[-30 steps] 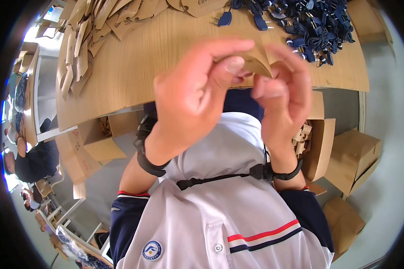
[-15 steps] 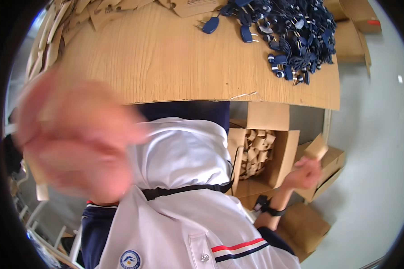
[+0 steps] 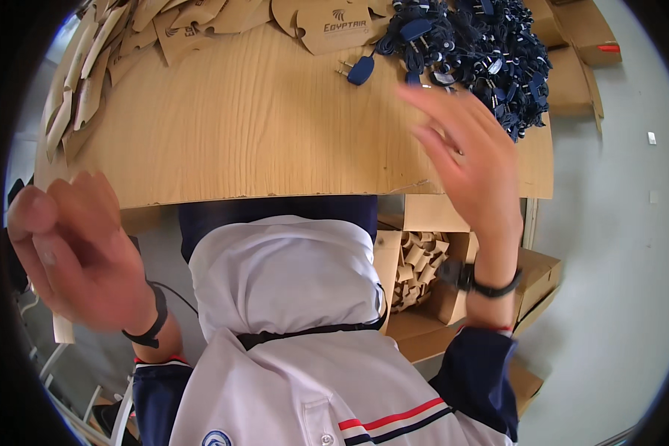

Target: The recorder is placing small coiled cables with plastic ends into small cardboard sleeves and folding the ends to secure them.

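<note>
Above the table's front right part my right hand (image 3: pixel 472 160) reaches toward a pile of dark blue earphones (image 3: pixel 509 70) with two-pin plugs. Its fingers are stretched out, thumb apart, and nothing shows in them. One blue two-pin plug (image 3: pixel 360 70) lies on the wood left of the pile. My left hand (image 3: pixel 78 253) hovers off the table's front left corner. Its fingers are curled in, and I see nothing in them. Beyond it, brown printed cardboard cards (image 3: pixel 334 26) lie along the table's back and left edges.
Below the wooden table's (image 3: pixel 275 149) right front stands an open carton (image 3: pixel 424 323) full of curled cardboard pieces (image 3: pixel 418 271). More cartons (image 3: pixel 535 279) stand on the floor to the right, with others (image 3: pixel 572 78) beside the table. A white metal frame (image 3: pixel 93 405) is at lower left.
My right hand has come up from beside the cartons to over the table; the cardboard piece it held is gone from it. My left hand has moved down and away, toward the left.
</note>
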`<state>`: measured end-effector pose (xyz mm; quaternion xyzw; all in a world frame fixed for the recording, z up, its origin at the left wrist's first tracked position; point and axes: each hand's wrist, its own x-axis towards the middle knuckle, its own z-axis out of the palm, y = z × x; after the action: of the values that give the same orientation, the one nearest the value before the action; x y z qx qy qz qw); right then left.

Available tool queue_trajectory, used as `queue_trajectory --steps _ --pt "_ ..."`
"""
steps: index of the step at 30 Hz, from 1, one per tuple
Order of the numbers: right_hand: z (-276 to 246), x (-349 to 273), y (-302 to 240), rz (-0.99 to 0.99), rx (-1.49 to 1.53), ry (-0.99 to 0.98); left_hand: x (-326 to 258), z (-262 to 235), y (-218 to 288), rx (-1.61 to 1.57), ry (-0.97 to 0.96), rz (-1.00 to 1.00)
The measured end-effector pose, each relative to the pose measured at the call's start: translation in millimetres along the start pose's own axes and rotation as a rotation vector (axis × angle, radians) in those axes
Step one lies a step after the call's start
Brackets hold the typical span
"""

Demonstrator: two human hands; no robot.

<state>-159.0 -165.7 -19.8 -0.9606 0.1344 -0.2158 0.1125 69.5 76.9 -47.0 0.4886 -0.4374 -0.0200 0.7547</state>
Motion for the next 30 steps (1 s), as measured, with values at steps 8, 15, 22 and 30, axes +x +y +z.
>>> queue_trajectory --steps 8,15,22,30 --pt "35 72 42 -0.329 -0.132 0.028 25 9 34 -0.044 -0.348 0.001" --pt "-23 91 -3 0.069 0.219 0.810 73 63 21 0.255 -0.604 -0.122" --pt "-60 92 -24 0.029 0.774 0.818 92 166 -38 0.007 -0.426 0.054" --pt "-68 75 -30 0.250 1.076 0.733 119 165 -39 -0.685 -0.717 -0.164"
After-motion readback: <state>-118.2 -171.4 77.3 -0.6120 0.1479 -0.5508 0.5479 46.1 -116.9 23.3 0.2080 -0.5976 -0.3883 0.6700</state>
